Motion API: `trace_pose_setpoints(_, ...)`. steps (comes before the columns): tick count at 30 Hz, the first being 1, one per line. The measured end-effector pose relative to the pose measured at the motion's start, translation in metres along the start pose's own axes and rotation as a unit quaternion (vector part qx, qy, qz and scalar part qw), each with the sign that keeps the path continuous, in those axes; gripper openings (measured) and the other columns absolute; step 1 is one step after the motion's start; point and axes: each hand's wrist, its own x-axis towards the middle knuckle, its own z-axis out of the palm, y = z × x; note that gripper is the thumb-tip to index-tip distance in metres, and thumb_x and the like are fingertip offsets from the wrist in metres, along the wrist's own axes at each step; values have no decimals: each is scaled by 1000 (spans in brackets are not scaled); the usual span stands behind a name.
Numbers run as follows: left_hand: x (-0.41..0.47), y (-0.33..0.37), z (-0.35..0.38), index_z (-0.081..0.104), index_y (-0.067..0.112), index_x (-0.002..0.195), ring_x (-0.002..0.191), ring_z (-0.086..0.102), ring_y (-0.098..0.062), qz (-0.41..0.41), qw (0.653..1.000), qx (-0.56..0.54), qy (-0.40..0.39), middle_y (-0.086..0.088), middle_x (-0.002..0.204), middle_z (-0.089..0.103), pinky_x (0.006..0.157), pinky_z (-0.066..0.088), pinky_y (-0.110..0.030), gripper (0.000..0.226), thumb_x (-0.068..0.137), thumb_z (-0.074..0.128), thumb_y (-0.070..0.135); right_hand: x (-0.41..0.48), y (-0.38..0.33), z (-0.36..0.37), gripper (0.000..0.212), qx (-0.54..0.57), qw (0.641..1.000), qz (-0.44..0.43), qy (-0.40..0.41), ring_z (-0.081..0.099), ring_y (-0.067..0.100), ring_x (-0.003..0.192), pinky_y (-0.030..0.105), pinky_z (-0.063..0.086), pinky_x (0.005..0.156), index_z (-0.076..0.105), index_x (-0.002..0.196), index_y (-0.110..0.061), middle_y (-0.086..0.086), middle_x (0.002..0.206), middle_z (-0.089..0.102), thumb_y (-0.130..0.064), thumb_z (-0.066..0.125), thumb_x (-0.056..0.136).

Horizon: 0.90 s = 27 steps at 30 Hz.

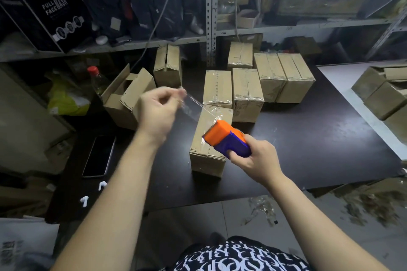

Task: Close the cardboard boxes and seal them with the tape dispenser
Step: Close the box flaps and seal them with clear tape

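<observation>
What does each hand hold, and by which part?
Right hand: tape dispenser, by its blue end. Left hand: clear tape, pinched at its free end.

The orange-and-purple plastic tape dispenser (225, 138) is tilted over the far end of a closed brown cardboard box (207, 158) at centre. A strip of clear tape (197, 103) stretches taut from it toward 10 o'clock. Taped brown boxes (247, 92) cluster at 1 o'clock, and open-flapped boxes (128, 99) sit at 10 o'clock.

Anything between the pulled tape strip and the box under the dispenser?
Nothing visible. The tape strip, pinched by the left hand, runs to the tape dispenser in the right hand. The box top lies directly beneath, with no other object on it.
</observation>
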Motion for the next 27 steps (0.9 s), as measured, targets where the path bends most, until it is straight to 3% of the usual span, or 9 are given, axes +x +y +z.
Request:
trace_pose_setpoints(5, -4, 2, -15, 79, 24, 86, 78, 71, -22, -9, 999, 50, -4, 2, 74, 74, 76, 60, -34, 11, 94, 76, 32, -15, 25, -7, 46, -20, 999, 37, -8, 57, 25, 58, 39, 52, 56, 63, 85, -15, -1, 65, 63, -60, 62, 71)
trace_pose_setpoints(7, -7, -2, -13, 80, 21, 87, 78, 72, -21, -31, 999, 38, -1, 1, 74, 74, 77, 61, -35, 11, 92, 77, 30, -17, 24, -6, 52, -6, 999, 38, -24, 59, 21, 59, 35, 51, 56, 65, 86, -18, -4, 67, 65, -68, 64, 73)
trace_pose_setpoints(9, -7, -6, -13, 82, 15, 89, 77, 73, -17, -45, 999, 26, -3, 1, 77, 76, 74, 62, -29, 11, 88, 82, 26, -21, 24, -6, 57, 7, 999, 29, -33, 59, 12, 60, 24, 46, 55, 66, 88, -20, -10, 69, 65, -76, 64, 75)
trace_pose_setpoints(12, -7, -6, -15, 82, 9, 92, 75, 72, -11, -41, 999, 10, -6, 0, 80, 77, 71, 59, -23, 12, 85, 84, 19, -26, 23, -6, 50, 28, 998, 31, -37, 58, 5, 59, 13, 36, 56, 62, 87, -26, -19, 68, 60, -75, 66, 77)
trace_pose_setpoints(16, -1, -6, -17, 82, 10, 92, 78, 71, -23, -3, 999, 10, -41, -4, 80, 76, 75, 60, -34, 9, 87, 83, 17, -31, 26, -5, 35, 71, 996, 50, -15, 59, 5, 62, 11, 37, 54, 53, 78, -39, -25, 61, 54, -70, 69, 78)
trace_pose_setpoints(19, 2, -6, -12, 82, 12, 92, 77, 70, -21, 19, 999, 14, -43, -3, 79, 75, 76, 60, -38, 8, 87, 83, 19, -32, 31, -3, 48, 90, 995, 41, -21, 64, 3, 70, 10, 41, 58, 68, 93, -23, -27, 72, 61, -70, 67, 80)
trace_pose_setpoints(25, -4, -3, 4, 81, 6, 91, 78, 68, -34, 52, 998, -11, -37, -15, 81, 72, 70, 55, -46, 7, 86, 83, 11, -39, 37, -1, 39, 80, 994, 70, -2, 61, 0, 66, 12, 42, 57, 57, 85, -31, -29, 66, 55, -68, 67, 78)
trace_pose_setpoints(27, -6, -4, 8, 81, 7, 91, 75, 67, -30, 57, 998, -15, -38, -13, 78, 71, 67, 53, -42, 6, 86, 83, 10, -41, 39, -1, 40, 83, 994, 75, -7, 61, -2, 65, 11, 43, 59, 60, 89, -28, -30, 70, 55, -66, 69, 79)
